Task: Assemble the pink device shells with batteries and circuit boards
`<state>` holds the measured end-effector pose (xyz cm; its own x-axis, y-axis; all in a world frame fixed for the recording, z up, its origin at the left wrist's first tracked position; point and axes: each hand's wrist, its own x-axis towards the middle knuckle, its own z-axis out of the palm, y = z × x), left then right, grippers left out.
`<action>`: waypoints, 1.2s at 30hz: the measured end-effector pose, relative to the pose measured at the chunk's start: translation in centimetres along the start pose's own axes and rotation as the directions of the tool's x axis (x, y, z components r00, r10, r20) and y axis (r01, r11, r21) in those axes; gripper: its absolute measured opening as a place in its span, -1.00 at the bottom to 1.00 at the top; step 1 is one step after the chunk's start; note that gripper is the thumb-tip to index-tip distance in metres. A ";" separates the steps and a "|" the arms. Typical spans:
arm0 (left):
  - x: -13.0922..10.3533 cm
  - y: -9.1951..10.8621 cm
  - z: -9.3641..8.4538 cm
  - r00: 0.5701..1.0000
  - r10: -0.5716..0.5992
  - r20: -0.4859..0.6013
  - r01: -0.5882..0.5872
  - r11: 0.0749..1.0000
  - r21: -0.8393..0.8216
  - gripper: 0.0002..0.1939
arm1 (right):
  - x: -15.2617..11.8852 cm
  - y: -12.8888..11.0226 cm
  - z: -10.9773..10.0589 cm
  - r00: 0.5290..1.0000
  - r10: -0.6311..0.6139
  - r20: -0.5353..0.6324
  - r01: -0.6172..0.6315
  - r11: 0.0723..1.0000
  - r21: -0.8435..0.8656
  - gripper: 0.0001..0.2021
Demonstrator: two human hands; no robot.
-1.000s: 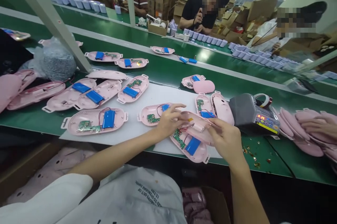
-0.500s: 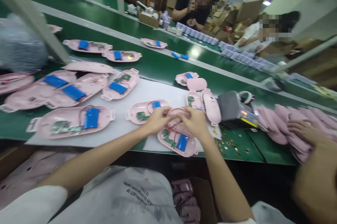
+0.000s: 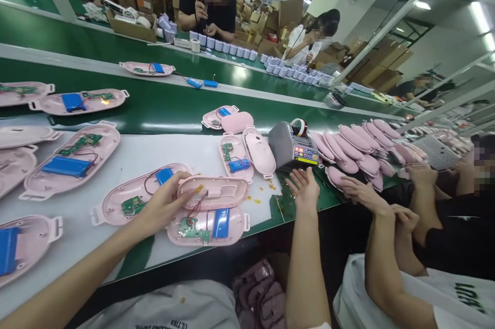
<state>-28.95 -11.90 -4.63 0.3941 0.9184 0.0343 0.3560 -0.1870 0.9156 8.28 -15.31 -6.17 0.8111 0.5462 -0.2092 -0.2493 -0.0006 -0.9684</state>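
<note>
My left hand [image 3: 168,204] grips the left end of a pink plastic shell half [image 3: 222,192], its inner side facing up. A small amber piece of tape [image 3: 199,189] shows near my fingertips on that shell. Thin wires run from it to a lower pink shell [image 3: 235,233], which carries a green circuit board [image 3: 191,231] and a blue battery pack [image 3: 221,223]. My right hand [image 3: 307,191] is open, palm up and fingers apart, just in front of a grey tape dispenser [image 3: 284,146] with a lit red display. Nothing shows in its fingers.
Other pink shells with blue packs lie around, one [image 3: 79,153] at left. Amber tape scraps [image 3: 257,201] litter the white sheet [image 3: 154,146]. Beyond the dispenser is a pile of pink shells [image 3: 351,141]. A co-worker's hand [image 3: 365,195] is close on the right.
My right hand has left the shell and moved right to the dispenser. My left hand still holds the shell half, now tipped open. The view has swung right.
</note>
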 end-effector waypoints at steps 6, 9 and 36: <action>-0.1 -0.6 0.0 0.997 -0.071 -0.021 0.071 0.997 -0.016 -0.51 | -0.8 -0.5 0.0 0.997 -0.010 -0.072 0.014 0.999 0.048 -0.70; -0.2 -0.6 0.1 0.998 -0.055 -0.002 0.054 0.991 -0.123 -0.58 | -4.5 -0.9 -0.1 0.992 -0.123 -0.011 0.123 0.992 0.011 -0.69; -1.2 -2.8 0.5 0.999 0.048 -0.013 -0.050 0.979 -0.195 -0.87 | -15.0 0.7 14.6 0.425 -0.169 0.889 0.904 0.137 -0.406 -0.67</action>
<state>-30.01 -12.62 -7.38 0.3995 0.9129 0.0840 0.1636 -0.1611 0.9733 -11.77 -11.27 -1.73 -0.0836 0.9772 0.1953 0.9135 0.1535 -0.3767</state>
